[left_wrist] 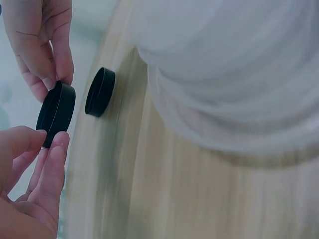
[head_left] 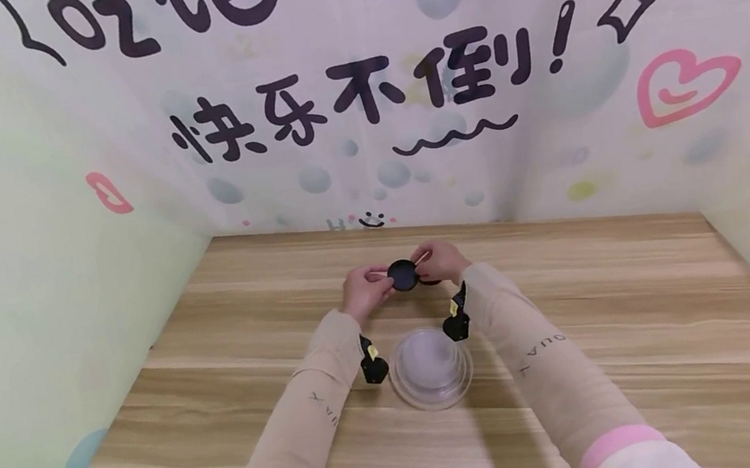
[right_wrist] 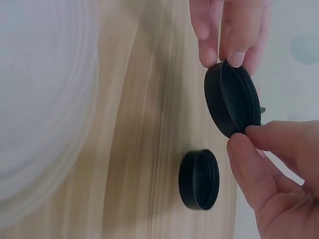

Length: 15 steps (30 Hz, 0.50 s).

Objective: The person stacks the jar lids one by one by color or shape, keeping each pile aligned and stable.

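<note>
Between my two hands a round black lid (head_left: pixel 403 275) is raised, tilted so that its hollow inside and shallow rim show. My left hand (head_left: pixel 365 291) pinches one edge with thumb and fingers, seen closely in the left wrist view as fingers (left_wrist: pixel 56 159) at the lid's lower end. The opposite edge is pinched by my right hand (head_left: pixel 443 261), its thumb and fingertips (right_wrist: pixel 244 149) on the rim. Lower down, a second black lid (right_wrist: pixel 199 179) lies on the wooden table, partly hidden under the right hand in the head view.
Nearer my body, between the forearms, stands a round translucent plastic container (head_left: pixel 431 364) with wide rims. The wood-grain table (head_left: pixel 615 310) meets a printed cloth wall (head_left: pixel 365 170) behind and pale side walls. Small black wrist devices (head_left: pixel 457 325) hang close to the container.
</note>
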Available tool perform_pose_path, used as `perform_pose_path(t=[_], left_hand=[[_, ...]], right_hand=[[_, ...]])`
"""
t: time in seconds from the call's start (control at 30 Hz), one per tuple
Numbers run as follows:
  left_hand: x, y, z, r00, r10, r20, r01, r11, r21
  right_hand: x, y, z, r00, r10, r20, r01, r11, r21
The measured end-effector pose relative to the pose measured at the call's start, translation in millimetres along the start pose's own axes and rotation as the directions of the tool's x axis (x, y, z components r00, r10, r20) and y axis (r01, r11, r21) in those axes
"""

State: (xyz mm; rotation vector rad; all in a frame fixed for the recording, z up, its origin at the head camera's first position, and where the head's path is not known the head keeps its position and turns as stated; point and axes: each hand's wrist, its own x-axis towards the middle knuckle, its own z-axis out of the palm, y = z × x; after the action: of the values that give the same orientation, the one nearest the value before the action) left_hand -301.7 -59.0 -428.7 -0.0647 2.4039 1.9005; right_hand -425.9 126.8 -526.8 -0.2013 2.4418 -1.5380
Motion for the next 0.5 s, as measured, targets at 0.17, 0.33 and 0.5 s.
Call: perform_pose_path(t=[0.17,0.33,0.5], left_hand=[[4.6,3.6,11.2,1.0,0.013,0.003,-0.013,1.0,-0.012],[9.0,5.5,20.8,0.999,0.015,0.029,-0.014,0.998,-0.053],[11.4,6.5,27.9,0.998,0.05,0.039,-0.051,0.999,0.02]], right_hand=[[-11.9,-5.3,-12.8,0.999,-0.013,-0.032,0.013,1.0,0.0],[-27.1,-19.1,-20.4,0.996,0.049,-0.072,-0.048,0.999,0.008],[-51.8,-37.2,-26.3,0.993,0.037,-0.111,-0.033,0.999,0.039]])
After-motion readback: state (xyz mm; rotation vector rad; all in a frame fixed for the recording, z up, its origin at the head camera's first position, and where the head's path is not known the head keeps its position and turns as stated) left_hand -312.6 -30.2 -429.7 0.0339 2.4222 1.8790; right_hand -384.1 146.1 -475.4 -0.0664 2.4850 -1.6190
